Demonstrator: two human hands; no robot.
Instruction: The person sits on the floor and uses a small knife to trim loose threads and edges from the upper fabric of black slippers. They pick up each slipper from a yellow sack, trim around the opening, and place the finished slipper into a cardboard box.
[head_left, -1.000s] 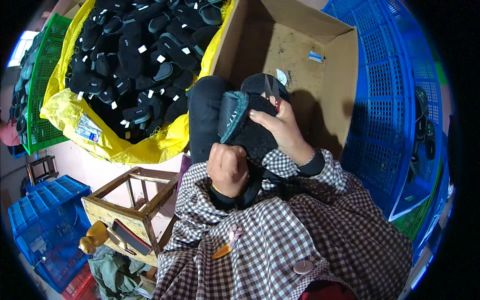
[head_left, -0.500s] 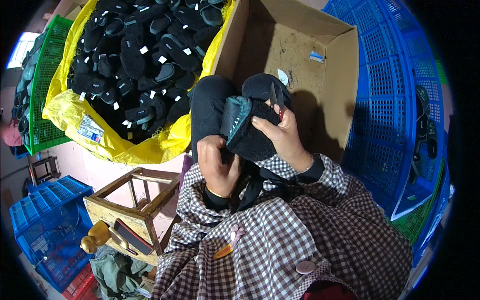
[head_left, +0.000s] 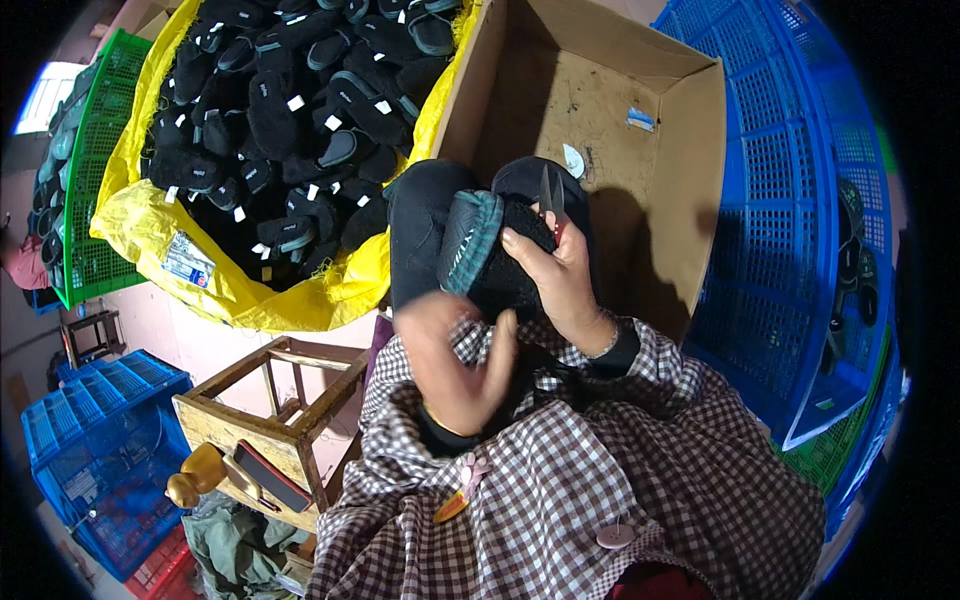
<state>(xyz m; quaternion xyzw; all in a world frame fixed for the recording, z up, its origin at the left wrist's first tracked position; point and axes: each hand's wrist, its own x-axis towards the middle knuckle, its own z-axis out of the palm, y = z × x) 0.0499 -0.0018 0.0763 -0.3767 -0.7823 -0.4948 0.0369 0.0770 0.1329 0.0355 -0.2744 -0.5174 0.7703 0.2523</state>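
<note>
A black fuzzy slipper (head_left: 472, 243) with dark green edging is over my lap, tilted, its padded side turned to the left. My right hand (head_left: 565, 275) grips it at the right, thumb pressed on the black pile. Between the same hand's fingers sits a pair of small scissors (head_left: 551, 192) with a red handle, blades pointing up and away. My left hand (head_left: 450, 350) is just below and left of the slipper, smeared by motion. Its thumb stands apart from the blurred fingers, and whether it touches the slipper I cannot make out.
A yellow sack (head_left: 345, 300) full of black slippers (head_left: 275, 115) stands ahead on the left. Beyond my knees is a cardboard box (head_left: 690, 150) with scraps in it. Blue crates (head_left: 765, 230) rise on the right; a wooden stool frame (head_left: 290, 430) stands at the left.
My left hand has swung slightly right and down, now blurred with its thumb spread. The slipper has turned a little, showing more of its padded side. My right hand keeps its hold.
</note>
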